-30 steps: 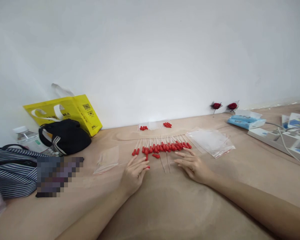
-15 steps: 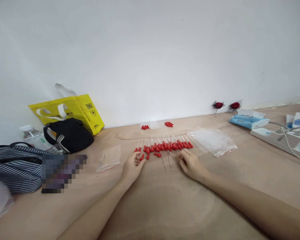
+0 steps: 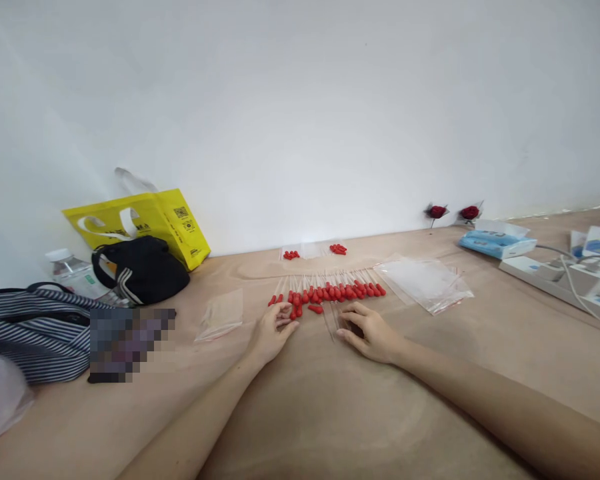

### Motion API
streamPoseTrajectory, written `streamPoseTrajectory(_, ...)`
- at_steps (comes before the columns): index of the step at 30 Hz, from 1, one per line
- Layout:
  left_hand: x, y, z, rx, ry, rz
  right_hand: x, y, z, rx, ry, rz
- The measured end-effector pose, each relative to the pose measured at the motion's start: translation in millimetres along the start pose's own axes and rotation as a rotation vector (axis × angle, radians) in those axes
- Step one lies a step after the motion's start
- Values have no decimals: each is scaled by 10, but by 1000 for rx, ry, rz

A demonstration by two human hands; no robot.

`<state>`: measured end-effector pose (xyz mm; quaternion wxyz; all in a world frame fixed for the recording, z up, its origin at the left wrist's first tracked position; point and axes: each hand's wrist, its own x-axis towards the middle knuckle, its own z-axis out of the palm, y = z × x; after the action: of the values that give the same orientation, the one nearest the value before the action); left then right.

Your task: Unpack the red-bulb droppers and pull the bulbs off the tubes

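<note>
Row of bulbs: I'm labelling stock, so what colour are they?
Red bulbs, clearest in the head view.

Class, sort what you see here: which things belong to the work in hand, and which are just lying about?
Work in hand:
- row of red-bulbed tubes
- loose red bulb
- thin tubes near the right hand
- clear bags, probably

Lying about:
- yellow bag
- striped bag
- bottle
- blue pack
- power strip
- red roses
</note>
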<state>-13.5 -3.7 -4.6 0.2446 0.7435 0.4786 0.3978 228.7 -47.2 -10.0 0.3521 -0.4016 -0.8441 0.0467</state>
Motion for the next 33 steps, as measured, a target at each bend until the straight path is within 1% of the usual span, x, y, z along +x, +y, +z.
streamPoseTrajectory(2,10,6,-31,134,79,56,-4,5,2,14,-20,-24)
streamPoseTrajectory(4,31,-3,-76,283,196,79,-10,24,14,24,-29,-42)
streamPoseTrajectory(6,63,-37,-120,383,284,40,-17,48,29,25,-20,-42)
streamPoseTrajectory(9,132,-123,-150,415,309,-48,-26,74,39,26,2,-32)
streamPoseTrajectory(14,274,-244,-114,363,280,-103,-45,42,-12,-18,-31,-41)
streamPoseTrajectory(17,345,-273,-89,308,273,-127,-41,-12,-56,-94,-53,16)
streamPoseTrajectory(20,377,-286,-80,240,284,-145,-22,-53,-81,-125,-84,73)
streamPoseTrajectory(22,381,-298,-87,192,321,-165,-7,-61,-85,-114,-102,69)
streamPoseTrajectory(28,379,-324,-128,13,507,-217,4,-33,-77,-81,-138,-8)
streamPoseTrajectory(30,359,-278,-118,-54,542,-195,-2,-17,-69,-66,-135,-31)
streamPoseTrajectory(33,262,-135,-56,-142,536,-123,-18,18,-44,-59,-98,-52)
